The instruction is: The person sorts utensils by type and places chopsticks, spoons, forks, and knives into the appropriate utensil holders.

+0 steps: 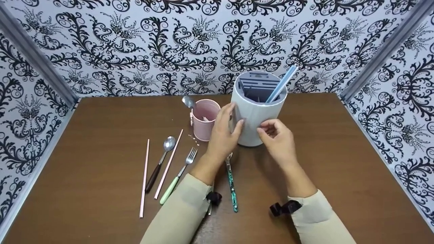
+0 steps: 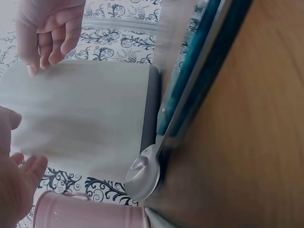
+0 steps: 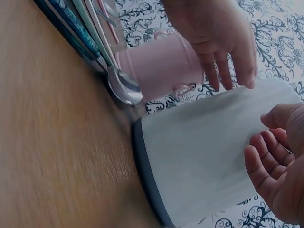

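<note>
A white cylindrical utensil holder (image 1: 252,125) with a grey slotted inside stands upright on the table, light blue chopsticks (image 1: 283,83) leaning out of its top. Along its left side lies my left hand (image 1: 223,134), fingers extended against or very near the wall. My right hand (image 1: 279,140) is at its front right, fingers loosely bent, nothing visible in them; whether it touches the wall I cannot tell. Beside the left hand is a pink cup (image 1: 203,128) with a spoon (image 1: 188,101) sticking out. A teal-handled spoon (image 2: 145,173) lies in front of the holder.
To the left on the brown table (image 1: 101,135) lie two pink chopsticks (image 1: 145,176), a dark-handled spoon (image 1: 169,144) and a green-handled fork (image 1: 173,188). Small pale bits (image 1: 196,140) are scattered near the cup. Patterned walls (image 1: 169,44) enclose the table at back and sides.
</note>
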